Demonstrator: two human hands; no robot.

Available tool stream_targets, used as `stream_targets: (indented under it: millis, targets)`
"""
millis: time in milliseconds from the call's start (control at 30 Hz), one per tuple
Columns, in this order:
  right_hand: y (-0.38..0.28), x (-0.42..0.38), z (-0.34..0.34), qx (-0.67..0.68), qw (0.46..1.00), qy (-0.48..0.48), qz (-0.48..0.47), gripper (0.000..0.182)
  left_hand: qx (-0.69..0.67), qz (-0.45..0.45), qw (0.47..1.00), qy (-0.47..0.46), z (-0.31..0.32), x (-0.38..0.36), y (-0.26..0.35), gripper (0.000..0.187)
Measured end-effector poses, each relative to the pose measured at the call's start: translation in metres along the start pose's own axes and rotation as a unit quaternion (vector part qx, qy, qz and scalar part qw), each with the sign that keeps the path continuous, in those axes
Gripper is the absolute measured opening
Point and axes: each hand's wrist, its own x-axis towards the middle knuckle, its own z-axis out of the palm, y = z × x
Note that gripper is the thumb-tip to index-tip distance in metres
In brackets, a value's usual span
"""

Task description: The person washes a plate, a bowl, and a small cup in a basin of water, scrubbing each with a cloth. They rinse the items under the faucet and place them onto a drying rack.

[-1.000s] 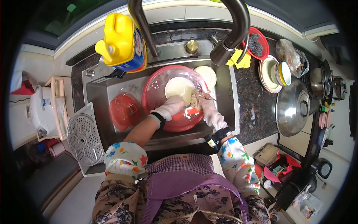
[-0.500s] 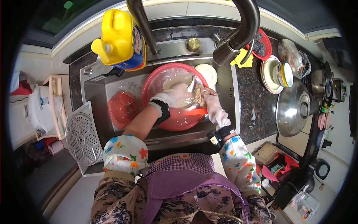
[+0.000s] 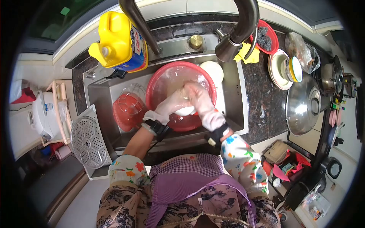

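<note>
My left hand point(image 3: 173, 103) and my right hand point(image 3: 200, 99), both in thin whitish gloves, meet over the red basin point(image 3: 159, 72) in the sink. Their fingers are closed and press against each other. A bit of beige dishcloth point(image 3: 185, 93) seems to show between them; the rest is hidden by the fingers. Just below the hands, part of a white bowl point(image 3: 185, 111) shows inside the basin. What my left fingers grip is hidden. Cloudy water and white flecks lie in the basin.
A white plate point(image 3: 213, 71) lies behind the basin, and a red colander point(image 3: 128, 112) with a wire rack sits left. The faucet point(image 3: 228, 47) hangs overhead. A yellow detergent jug point(image 3: 121, 41) stands at the back left. Stacked bowls point(image 3: 279, 70) and a metal lid point(image 3: 303, 106) are at right.
My right hand has moved left with the dishcloth to meet my left hand. The cloth, plainly seen before, is now mostly hidden. The white bowl sits lower, beneath the hands.
</note>
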Motion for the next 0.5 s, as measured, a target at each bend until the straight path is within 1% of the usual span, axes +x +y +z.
stream_targets:
  millis: [33,67,100,133,167,200,233,267,300,333,367,400,433,467,500]
  targets:
    - [-0.002,0.004,0.0,0.19,0.965,0.002,0.182,0.018,0.001,-0.003,1.0,-0.001,0.001,-0.006,0.009,0.019]
    - [0.005,0.012,-0.004,0.191,0.964,0.004,0.182,0.018,0.062,-0.08,0.995,-0.018,-0.002,-0.012,0.019,0.025]
    - [0.016,0.02,-0.012,0.251,0.948,-0.01,0.195,0.019,0.124,-0.155,0.98,-0.034,-0.006,-0.017,0.025,0.031]
    - [0.026,0.025,-0.017,0.31,0.928,-0.024,0.207,0.02,0.146,-0.145,0.978,-0.025,-0.009,-0.021,0.023,0.044]
    - [0.029,0.026,-0.02,0.31,0.928,-0.024,0.205,0.02,0.148,-0.143,0.978,-0.025,-0.01,-0.023,0.02,0.044]
    - [0.032,0.026,-0.022,0.363,0.903,-0.009,0.231,0.021,0.061,-0.091,0.993,0.04,-0.01,-0.025,0.016,0.045]
    - [0.036,0.026,-0.021,0.415,0.873,0.005,0.257,0.022,-0.027,-0.037,0.993,0.106,-0.012,-0.025,0.014,0.046]
    - [0.033,0.022,-0.016,0.432,0.867,0.029,0.247,0.028,-0.075,0.018,0.986,0.145,-0.008,-0.022,0.013,0.041]
    - [0.03,0.018,-0.014,0.431,0.868,0.028,0.246,0.028,-0.076,0.02,0.986,0.146,-0.012,-0.017,0.014,0.041]
    - [0.027,0.014,-0.013,0.407,0.873,0.07,0.257,0.03,-0.208,0.02,0.965,0.156,-0.017,-0.011,0.014,0.047]
    - [0.021,0.006,-0.012,0.382,0.877,0.113,0.269,0.034,-0.338,0.018,0.927,0.164,-0.021,-0.005,0.014,0.052]
    - [0.01,-0.007,-0.008,0.359,0.905,0.107,0.202,0.037,-0.357,0.045,0.915,0.18,-0.024,0.0,0.012,0.049]
    - [0.017,-0.003,-0.006,0.452,0.856,0.07,0.239,0.035,-0.358,0.047,0.914,0.182,-0.025,-0.001,0.009,0.049]
    - [-0.012,-0.014,0.006,0.362,0.901,0.096,0.222,0.034,-0.22,0.091,0.943,0.231,-0.017,-0.002,0.015,0.045]
    - [-0.042,-0.024,0.023,0.268,0.934,0.121,0.202,0.033,-0.077,0.131,0.95,0.274,-0.01,-0.003,0.019,0.044]
